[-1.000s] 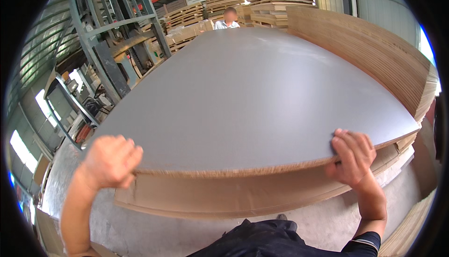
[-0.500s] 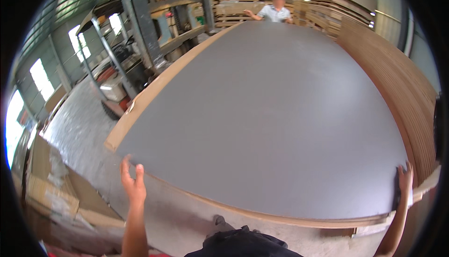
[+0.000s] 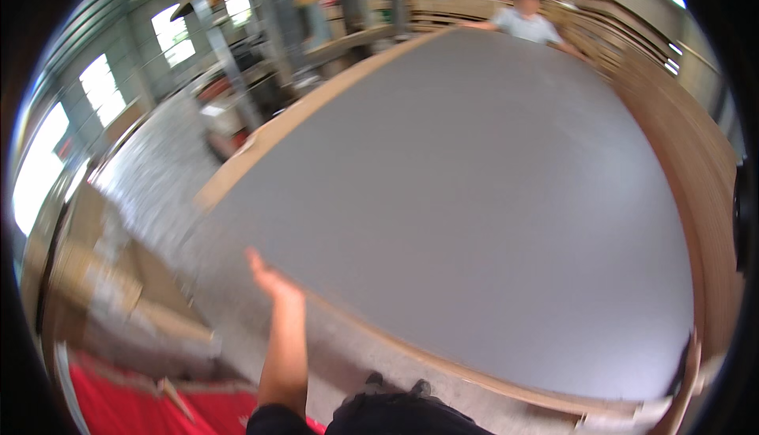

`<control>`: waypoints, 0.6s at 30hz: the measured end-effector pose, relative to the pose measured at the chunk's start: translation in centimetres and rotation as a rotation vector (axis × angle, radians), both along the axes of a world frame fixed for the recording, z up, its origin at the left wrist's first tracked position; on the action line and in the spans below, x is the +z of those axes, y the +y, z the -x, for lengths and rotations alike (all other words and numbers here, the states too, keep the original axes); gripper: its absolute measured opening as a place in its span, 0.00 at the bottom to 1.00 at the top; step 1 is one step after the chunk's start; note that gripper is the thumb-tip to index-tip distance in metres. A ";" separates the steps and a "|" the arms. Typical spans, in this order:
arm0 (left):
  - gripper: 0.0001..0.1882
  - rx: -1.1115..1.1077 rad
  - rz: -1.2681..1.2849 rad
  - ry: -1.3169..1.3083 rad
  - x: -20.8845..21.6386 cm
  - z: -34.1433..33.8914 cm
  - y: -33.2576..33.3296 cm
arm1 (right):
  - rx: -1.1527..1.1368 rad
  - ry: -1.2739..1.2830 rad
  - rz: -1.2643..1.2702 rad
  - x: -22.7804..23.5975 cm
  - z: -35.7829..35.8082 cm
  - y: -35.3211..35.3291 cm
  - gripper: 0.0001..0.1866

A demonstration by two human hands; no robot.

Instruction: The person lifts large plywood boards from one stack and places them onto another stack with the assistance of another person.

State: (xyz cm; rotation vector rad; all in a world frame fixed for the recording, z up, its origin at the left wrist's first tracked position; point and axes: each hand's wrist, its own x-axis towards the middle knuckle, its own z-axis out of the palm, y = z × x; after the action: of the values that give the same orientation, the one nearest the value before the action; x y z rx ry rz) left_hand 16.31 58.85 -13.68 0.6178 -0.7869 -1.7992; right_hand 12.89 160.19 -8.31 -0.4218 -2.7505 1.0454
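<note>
A large grey panel [image 3: 458,198] with a smooth top lies flat before me on a brown board layer whose edge [image 3: 316,111] shows along the left side. My left hand [image 3: 277,281] is at the panel's near edge toward the left corner, fingers stretched out and blurred; nothing is wrapped in them. Whether it touches the edge I cannot tell. At the near right corner, my right hand [image 3: 689,368] lies against the panel's side, its fingers smeared and partly hidden. Across the far end stands a co-worker [image 3: 525,22] with arms spread toward the panel's far corners.
Tall brown stacked boards [image 3: 672,142] run close along the right side. A forklift [image 3: 273,24] stands at the far left. Cardboard [image 3: 150,277] lies on the floor to my left, near a red sheet [image 3: 134,395]. Stacked wooden boards [image 3: 451,0] fill the back.
My view has swung left. My left hand has shifted rightward along the near edge, away from the corner. My right hand stays at the right corner. The co-worker's arms have spread toward the panel.
</note>
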 end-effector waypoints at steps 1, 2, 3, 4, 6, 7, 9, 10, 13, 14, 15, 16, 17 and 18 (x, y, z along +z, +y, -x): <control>0.36 -0.122 -0.037 0.126 1.2 -0.1 0.7 | -0.076 0.122 -0.121 -0.5 -0.3 -0.3 0.34; 0.37 -0.267 -0.075 0.238 2.4 -0.6 1.8 | -0.063 0.032 -0.151 0.0 -0.2 -0.3 0.35; 0.36 -0.187 0.014 0.213 2.9 -2.3 0.8 | -0.272 -0.114 -0.160 -0.1 2.4 -4.2 0.38; 0.36 -0.168 -0.065 0.230 2.8 -1.6 0.7 | -0.400 -0.066 -0.339 0.2 1.6 -2.5 0.42; 0.35 -0.078 -0.057 0.082 3.5 -1.5 1.3 | -0.434 -0.087 -0.359 0.8 0.7 -2.6 0.42; 0.35 -0.114 -0.057 0.122 3.2 -1.6 0.9 | -0.449 -0.105 -0.331 0.5 0.2 -3.9 0.42; 0.35 -0.185 -0.077 0.198 2.8 -1.1 0.4 | -0.458 -0.089 -0.269 1.3 -0.5 -6.1 0.40; 0.35 -0.210 -0.079 0.192 3.0 -0.9 0.8 | -0.475 -0.093 -0.269 1.6 -0.9 -6.6 0.40; 0.32 -0.289 -0.019 0.218 3.3 -1.8 1.6 | -0.486 -0.111 -0.246 2.1 -0.6 -8.8 0.38; 0.31 -0.295 -0.004 0.214 2.8 -2.1 1.3 | -0.479 -0.122 -0.238 2.5 -0.5 -9.7 0.37; 0.30 -0.283 0.018 0.220 2.3 -2.1 0.9 | -0.482 -0.150 -0.261 2.9 -0.3 -10.4 0.38; 0.30 -0.276 0.035 0.228 1.7 -2.1 0.5 | -0.493 -0.150 -0.267 3.1 -0.3 -10.7 0.38; 0.29 -0.271 0.053 0.235 1.1 -2.1 0.0 | -0.502 -0.151 -0.273 3.2 -0.2 -11.0 0.38; 0.28 -0.268 0.067 0.247 0.2 -2.2 -0.8 | -0.509 -0.152 -0.281 3.2 -0.4 -11.0 0.38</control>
State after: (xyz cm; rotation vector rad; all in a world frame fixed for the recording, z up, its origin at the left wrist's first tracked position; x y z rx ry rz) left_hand 18.51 58.10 -13.50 0.2464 -0.7847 -2.0359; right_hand 13.28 149.17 -5.13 -1.1131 -2.6311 0.5127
